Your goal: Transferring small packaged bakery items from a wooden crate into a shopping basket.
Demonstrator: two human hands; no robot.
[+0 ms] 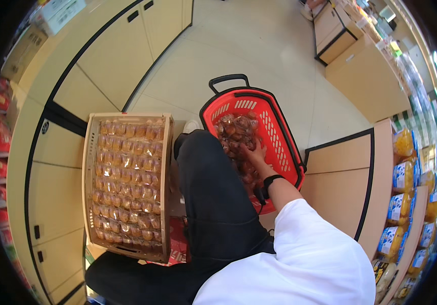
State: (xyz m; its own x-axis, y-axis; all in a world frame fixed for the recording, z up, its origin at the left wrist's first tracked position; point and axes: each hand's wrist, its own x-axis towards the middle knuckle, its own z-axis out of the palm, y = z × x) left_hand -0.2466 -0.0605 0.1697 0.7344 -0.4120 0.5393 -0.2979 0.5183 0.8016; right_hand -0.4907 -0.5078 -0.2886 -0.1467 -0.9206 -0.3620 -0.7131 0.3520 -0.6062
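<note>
tray of wrapped buns (127, 183) on floor | yellow packets on shelves (406, 178) | cabinet doors (112, 51)

— What sort of place is this?
— A shop. Right of the right hand (257, 156), shelves (410, 203) carry rows of yellow packets.
— Anything else?
— The hand reaches into a red shopping basket (274, 127); left of it sits a tray (127, 185) of wrapped buns.

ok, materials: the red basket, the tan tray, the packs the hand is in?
Red basket: moulded plastic, glossy, slotted walls, black rim and handle. Tan tray: looks like matte plastic, a crate-style frame; could be otherwise. Packs under the right hand: clear shiny film, with glare and brown contents showing through.
</note>
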